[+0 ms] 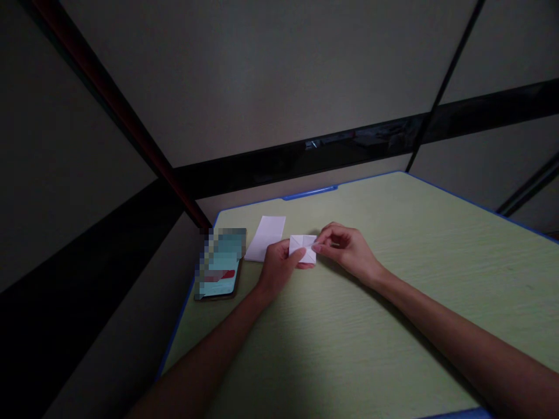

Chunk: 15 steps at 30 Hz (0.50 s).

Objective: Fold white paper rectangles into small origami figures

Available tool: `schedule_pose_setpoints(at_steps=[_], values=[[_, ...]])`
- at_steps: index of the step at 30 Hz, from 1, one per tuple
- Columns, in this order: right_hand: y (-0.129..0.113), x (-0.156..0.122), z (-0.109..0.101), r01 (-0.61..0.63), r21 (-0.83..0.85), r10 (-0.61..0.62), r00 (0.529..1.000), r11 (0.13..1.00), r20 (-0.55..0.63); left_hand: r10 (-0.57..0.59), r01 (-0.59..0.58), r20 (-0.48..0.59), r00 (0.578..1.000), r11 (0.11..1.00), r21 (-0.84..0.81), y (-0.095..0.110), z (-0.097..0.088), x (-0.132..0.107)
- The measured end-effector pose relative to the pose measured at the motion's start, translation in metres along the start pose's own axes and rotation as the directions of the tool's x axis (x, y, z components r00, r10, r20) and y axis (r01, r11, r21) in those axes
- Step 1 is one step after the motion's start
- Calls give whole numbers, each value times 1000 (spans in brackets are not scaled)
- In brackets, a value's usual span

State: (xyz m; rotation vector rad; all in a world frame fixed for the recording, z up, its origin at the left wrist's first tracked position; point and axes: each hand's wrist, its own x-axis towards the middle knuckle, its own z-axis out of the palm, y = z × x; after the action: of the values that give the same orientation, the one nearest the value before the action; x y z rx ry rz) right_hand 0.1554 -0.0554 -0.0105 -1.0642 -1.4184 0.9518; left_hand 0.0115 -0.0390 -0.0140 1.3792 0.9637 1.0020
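Observation:
A small square of folded white paper (pixel 301 240) shows crease lines that meet near its middle. My left hand (pixel 278 266) grips it from the left, with the thumb on top and fingers underneath. From the right, my right hand (pixel 343 247) pinches a flap at the paper's right side between thumb and forefinger. Both hands are just above the table. Behind my left hand lies a white sheet of paper (pixel 267 233), partly covered by that hand.
A phone (pixel 220 273) with its screen lit, partly pixelated, lies at the table's left edge. The pale green table (pixel 419 244) has a blue rim and a blue strip (pixel 310 192) at its far edge. Panelled walls or cabinet doors (pixel 283 81) stand behind and to the left.

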Motion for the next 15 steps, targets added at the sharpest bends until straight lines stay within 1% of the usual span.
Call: schedule_pose_setpoints(at_steps=[2, 5, 9, 11, 15], values=[[-2, 0, 1, -81, 55, 80, 997, 995, 23, 16, -15, -25, 1000, 1000, 13, -1, 0, 0], [-3, -1, 2, -206, 174, 197, 978, 963, 72, 46, -44, -47, 998, 998, 39, -2, -1, 0], [-4, -1, 3, -275, 342, 254, 961, 898, 107, 116, -110, -56, 992, 989, 100, -4, 0, -1], [-4, -1, 3, -311, 366, 295, 950, 877, 103, 133, -123, -64, 989, 983, 132, -3, 0, -2], [-7, 0, 3, -375, 349, 373, 925, 859, 77, 131, -115, -75, 989, 975, 193, -2, 1, -4]])
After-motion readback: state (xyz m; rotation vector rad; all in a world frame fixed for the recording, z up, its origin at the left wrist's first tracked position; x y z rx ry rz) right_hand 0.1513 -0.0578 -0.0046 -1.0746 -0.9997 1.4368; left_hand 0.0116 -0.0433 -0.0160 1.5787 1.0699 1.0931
